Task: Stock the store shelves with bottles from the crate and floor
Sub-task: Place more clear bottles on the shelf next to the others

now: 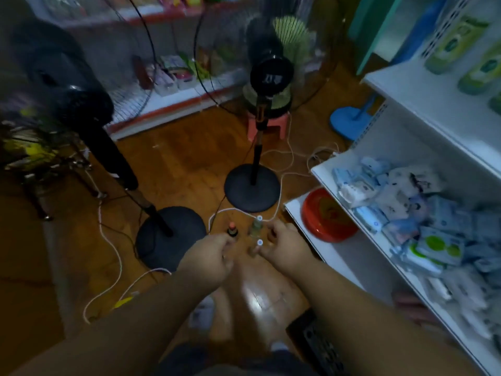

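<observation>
I have both hands low over the floor (176, 164), left hand (210, 256) pinching the upright orange-capped bottle (232, 229), right hand (284, 246) curled round a white-capped bottle (257, 246), the shelf (322, 240) just right of it.

Both hands (208, 256) (284, 246) reaching small bottles (256, 226) on floor (176, 158)

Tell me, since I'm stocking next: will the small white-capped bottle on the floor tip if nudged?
Probably. The white-capped bottle looks slim and upright on glossy wood floor, so it may tip or slide. It seems small, likely light. The right hand is beside it; blur hides any grip.
</observation>
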The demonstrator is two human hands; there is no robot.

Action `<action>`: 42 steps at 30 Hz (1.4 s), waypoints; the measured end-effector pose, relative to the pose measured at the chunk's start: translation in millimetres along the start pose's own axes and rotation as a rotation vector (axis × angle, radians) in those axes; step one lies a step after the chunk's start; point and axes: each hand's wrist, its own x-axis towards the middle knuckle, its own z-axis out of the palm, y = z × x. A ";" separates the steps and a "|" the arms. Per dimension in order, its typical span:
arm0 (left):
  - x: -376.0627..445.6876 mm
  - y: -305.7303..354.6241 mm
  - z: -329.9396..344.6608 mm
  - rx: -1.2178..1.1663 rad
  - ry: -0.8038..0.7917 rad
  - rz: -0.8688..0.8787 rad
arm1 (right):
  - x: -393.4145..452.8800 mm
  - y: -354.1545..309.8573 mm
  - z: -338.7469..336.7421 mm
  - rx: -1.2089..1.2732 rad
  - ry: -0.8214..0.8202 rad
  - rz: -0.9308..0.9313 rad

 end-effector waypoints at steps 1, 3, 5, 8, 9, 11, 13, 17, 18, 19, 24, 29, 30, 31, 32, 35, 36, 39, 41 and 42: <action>17.8 -8.7 1.0 -0.012 -0.008 0.003 | 13.5 0.1 7.3 -0.012 -0.010 0.029; 48.7 -20.0 5.7 -0.043 -0.063 -0.028 | 36.9 3.5 20.5 -0.034 -0.042 0.099; 82.0 -30.1 20.1 -0.047 -0.131 -0.025 | 60.5 10.9 35.1 -0.081 -0.049 0.136; 130.3 -47.6 54.8 -0.062 -0.158 0.014 | 102.0 37.3 69.1 -0.128 -0.056 0.139; 146.8 -54.3 70.0 -0.066 -0.167 0.028 | 116.0 50.5 82.7 -0.132 -0.058 0.145; 180.6 -71.0 105.8 -0.052 -0.177 0.035 | 144.8 83.2 114.1 -0.152 -0.067 0.163; 212.3 -89.7 145.9 -0.042 -0.173 0.044 | 175.2 118.9 146.6 -0.183 -0.078 0.192; 258.6 -133.4 229.9 0.014 -0.155 0.094 | 244.1 185.8 214.8 -0.228 -0.088 0.211; 268.0 -142.2 248.6 0.026 -0.157 0.096 | 262.2 199.8 231.1 -0.229 -0.095 0.212; 276.6 -150.7 266.3 0.038 -0.164 0.090 | 280.0 212.8 246.8 -0.236 -0.104 0.216; 312.7 -186.7 331.2 0.188 -0.257 0.120 | 348.9 259.4 303.5 -0.306 -0.179 0.255; 318.6 -217.4 344.1 0.248 -0.240 0.083 | 364.7 253.9 313.1 -0.333 -0.126 0.115; 316.2 -225.3 341.4 0.315 -0.206 0.062 | 360.2 246.7 312.3 -0.335 -0.129 0.086; 313.9 -233.8 337.7 0.409 -0.172 0.025 | 354.0 238.8 312.3 -0.332 -0.136 0.067; 311.7 -242.6 334.1 0.491 -0.159 -0.035 | 347.5 230.7 313.4 -0.329 -0.144 0.051; 310.8 -265.4 333.4 0.523 -0.276 -0.235 | 334.8 214.3 325.4 -0.318 -0.201 0.022; 312.7 -273.1 337.5 0.504 -0.326 -0.273 | 333.7 211.9 331.7 -0.314 -0.225 0.029; 322.5 -291.9 350.4 0.417 -0.341 -0.259 | 339.8 215.0 356.0 -0.338 -0.239 0.033; 329.0 -297.8 355.8 0.347 -0.302 -0.218 | 346.3 222.1 372.2 -0.335 -0.210 -0.007; 330.8 -299.1 357.8 0.323 -0.268 -0.200 | 349.6 226.3 378.5 -0.299 -0.190 -0.024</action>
